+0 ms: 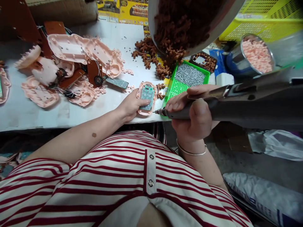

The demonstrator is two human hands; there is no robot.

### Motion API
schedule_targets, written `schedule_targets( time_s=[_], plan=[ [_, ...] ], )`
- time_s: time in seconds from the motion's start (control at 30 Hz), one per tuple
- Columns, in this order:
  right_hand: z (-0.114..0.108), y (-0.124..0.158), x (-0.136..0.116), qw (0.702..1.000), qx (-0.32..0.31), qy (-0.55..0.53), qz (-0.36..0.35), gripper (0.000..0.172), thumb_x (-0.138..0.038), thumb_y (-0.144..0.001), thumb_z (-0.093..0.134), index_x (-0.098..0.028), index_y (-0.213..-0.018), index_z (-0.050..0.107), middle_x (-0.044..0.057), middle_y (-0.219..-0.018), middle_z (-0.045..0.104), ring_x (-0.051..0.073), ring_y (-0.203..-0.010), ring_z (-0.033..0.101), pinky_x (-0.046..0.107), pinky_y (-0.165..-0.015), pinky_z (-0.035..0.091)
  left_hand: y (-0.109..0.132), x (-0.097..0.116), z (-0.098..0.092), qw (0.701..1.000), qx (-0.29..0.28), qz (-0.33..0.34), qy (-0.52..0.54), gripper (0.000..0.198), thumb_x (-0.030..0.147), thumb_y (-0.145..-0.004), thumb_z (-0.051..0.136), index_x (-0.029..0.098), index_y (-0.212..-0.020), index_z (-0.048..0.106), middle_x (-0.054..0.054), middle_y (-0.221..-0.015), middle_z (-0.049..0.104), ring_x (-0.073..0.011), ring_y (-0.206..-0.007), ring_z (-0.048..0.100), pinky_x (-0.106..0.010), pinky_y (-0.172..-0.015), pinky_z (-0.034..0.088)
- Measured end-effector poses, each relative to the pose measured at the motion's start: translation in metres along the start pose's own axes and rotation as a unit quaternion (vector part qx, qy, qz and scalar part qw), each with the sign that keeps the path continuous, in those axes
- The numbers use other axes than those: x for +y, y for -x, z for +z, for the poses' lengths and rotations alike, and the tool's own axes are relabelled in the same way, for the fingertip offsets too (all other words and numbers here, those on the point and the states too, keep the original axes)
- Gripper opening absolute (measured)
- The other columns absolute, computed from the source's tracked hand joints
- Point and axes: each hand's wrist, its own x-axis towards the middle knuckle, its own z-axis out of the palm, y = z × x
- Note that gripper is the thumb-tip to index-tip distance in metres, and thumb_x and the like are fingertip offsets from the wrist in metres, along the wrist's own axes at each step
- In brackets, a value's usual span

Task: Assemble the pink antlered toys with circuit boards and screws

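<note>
My left hand (132, 104) grips a pink plastic shell (142, 111) at the table's front edge, its thumb lying on the green circuit board (147, 96) inside. Brown branched pieces (161, 91) stick out at the shell's right side. Wrapped round a dark power screwdriver (181, 114), my right hand (193, 118) holds the tool sideways. Its tip is close to the shell's lower right corner; whether they touch I cannot tell. Just beyond my right hand, a green tray (170, 91) holds many small silver screws (189, 75).
Pink shells (68, 47) with wires, speakers and brown boards cover the table's left side. A tilted white tub (227, 19) of brown parts stands at the back. At the right are a metal container (272, 60) of pink pieces and a yellow basket (267, 26).
</note>
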Motion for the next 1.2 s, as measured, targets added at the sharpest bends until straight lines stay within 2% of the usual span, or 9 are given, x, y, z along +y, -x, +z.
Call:
schedule_targets(
  time_s=[0.07,0.13,0.5,0.7,0.87,0.97,1.13,1.2],
  plan=[
    [0.006,-0.001,0.003,0.997,0.027,-0.024,-0.069,0.023,-0.057,-0.083,0.074,-0.037,-0.095,0.068,-0.008,-0.058,0.054,0.013,-0.045,0.053,0.031,-0.045,0.05,0.001,0.001,0.001,1.0,-0.001,-0.003,-0.001,0.038,0.011,-0.056,0.078,0.012,-0.092,0.067,-0.007,-0.087,0.073,-0.022,-0.083,0.068,-0.036,-0.086,0.053],
    [0.009,-0.003,0.005,0.994,0.025,-0.04,-0.094,0.02,-0.051,-0.085,0.074,-0.034,-0.095,0.07,-0.008,-0.057,0.055,0.013,-0.045,0.054,0.03,-0.045,0.049,0.002,0.002,0.001,1.0,-0.003,-0.004,-0.002,0.038,0.011,-0.056,0.077,0.011,-0.093,0.067,-0.008,-0.088,0.073,-0.0219,-0.083,0.068,-0.035,-0.084,0.053],
    [0.013,-0.006,0.015,0.995,0.044,-0.016,-0.09,0.024,-0.056,-0.084,0.073,-0.034,-0.091,0.066,-0.009,-0.056,0.049,0.012,-0.041,0.05,0.028,-0.042,0.046,0.002,0.004,0.002,1.0,-0.001,-0.011,-0.007,0.039,0.01,-0.057,0.075,0.013,-0.094,0.067,-0.005,-0.085,0.073,-0.0195,-0.078,0.067,-0.033,-0.079,0.054],
    [0.016,-0.007,0.013,0.995,0.053,0.01,-0.082,0.026,-0.057,-0.086,0.07,-0.033,-0.085,0.059,-0.008,-0.055,0.045,0.014,-0.041,0.049,0.03,-0.041,0.045,0.002,0.003,0.001,1.0,-0.001,-0.014,0.006,0.039,0.011,-0.055,0.077,0.013,-0.093,0.067,-0.004,-0.085,0.072,-0.0208,-0.082,0.068,-0.035,-0.085,0.053],
    [0.016,-0.008,0.011,0.994,0.014,-0.037,-0.103,0.02,-0.048,-0.086,0.072,-0.033,-0.082,0.059,-0.008,-0.055,0.049,0.014,-0.04,0.049,0.029,-0.039,0.041,0.001,0.003,0.001,1.0,0.009,-0.02,0.007,0.037,0.011,-0.055,0.078,0.013,-0.091,0.066,-0.005,-0.084,0.072,-0.0195,-0.079,0.067,-0.033,-0.08,0.053],
    [0.015,-0.009,0.01,0.993,0.022,-0.055,-0.101,0.018,-0.046,-0.085,0.074,-0.033,-0.085,0.061,-0.009,-0.055,0.05,0.013,-0.041,0.051,0.029,-0.039,0.043,0.0,0.003,0.001,1.0,0.006,-0.019,0.008,0.036,0.011,-0.056,0.078,0.013,-0.091,0.066,-0.006,-0.084,0.071,-0.0198,-0.078,0.067,-0.033,-0.08,0.053],
    [0.016,-0.01,0.008,0.994,0.058,-0.038,-0.087,0.03,-0.058,-0.082,0.075,-0.033,-0.087,0.06,-0.01,-0.05,0.046,0.012,-0.037,0.049,0.029,-0.038,0.043,0.0,0.002,0.0,1.0,0.001,-0.011,0.016,0.04,0.01,-0.055,0.08,0.012,-0.093,0.067,-0.006,-0.086,0.071,-0.022,-0.085,0.069,-0.036,-0.087,0.053],
    [0.017,-0.009,0.007,0.994,0.063,-0.027,-0.089,0.03,-0.06,-0.083,0.074,-0.034,-0.087,0.06,-0.01,-0.05,0.046,0.012,-0.037,0.049,0.03,-0.038,0.044,0.0,0.002,0.0,1.0,0.002,-0.011,0.013,0.042,0.011,-0.054,0.08,0.012,-0.093,0.067,-0.007,-0.088,0.073,-0.0224,-0.085,0.069,-0.036,-0.088,0.053]
  ],
)
